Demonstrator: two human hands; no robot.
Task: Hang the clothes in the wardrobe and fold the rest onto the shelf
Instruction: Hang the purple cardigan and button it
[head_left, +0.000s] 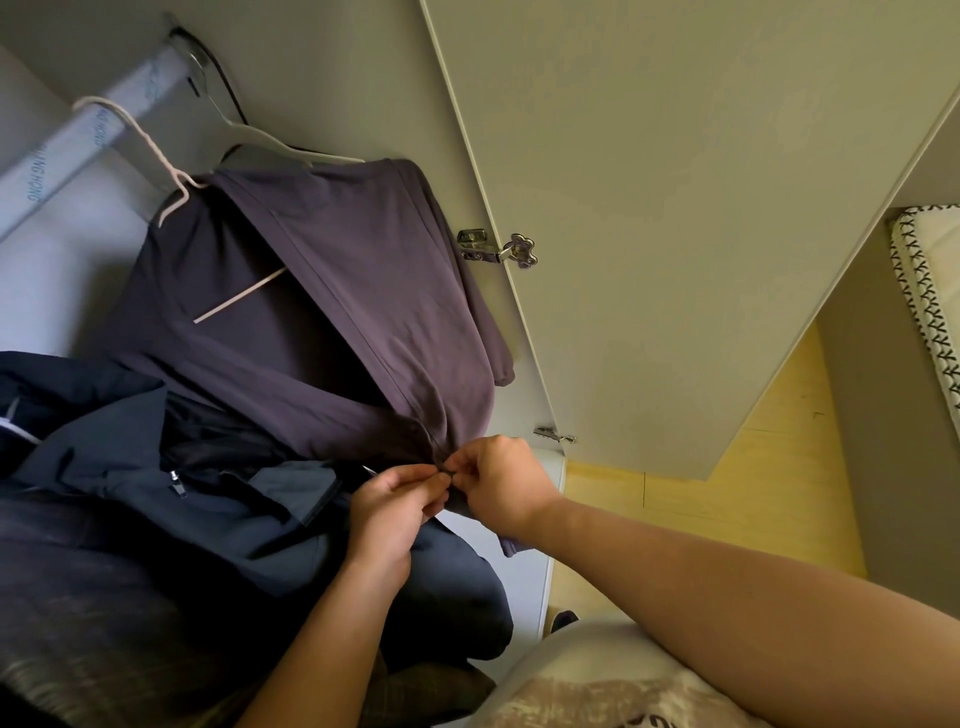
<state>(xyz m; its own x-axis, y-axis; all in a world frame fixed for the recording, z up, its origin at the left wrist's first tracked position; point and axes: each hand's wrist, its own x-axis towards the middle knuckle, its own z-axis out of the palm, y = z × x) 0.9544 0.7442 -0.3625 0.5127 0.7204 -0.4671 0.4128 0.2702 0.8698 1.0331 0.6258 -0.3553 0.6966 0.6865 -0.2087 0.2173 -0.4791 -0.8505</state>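
**Near:** my left grip (389, 512) and right grip (501, 483) are both closed, pinching what looks like the zip end at the hem of the purple-grey jacket (332, 291).

**Far:** the jacket hangs on a white hanger (240, 295) from the wardrobe rail (52, 158).

**Step, as I judge it:** fastening the hung garment.

**Next:** seat the zip and draw it upward.

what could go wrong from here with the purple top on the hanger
Both the left hand and right hand pinch the bottom edge of the purple top, which sits skewed on its hanger; a hard tug may slide it off. Its far sleeve hangs close to the door hinge and might snag when the door shuts. The dark jacket bunches right beside the hands, so its fabric could get caught in whatever they are fastening.
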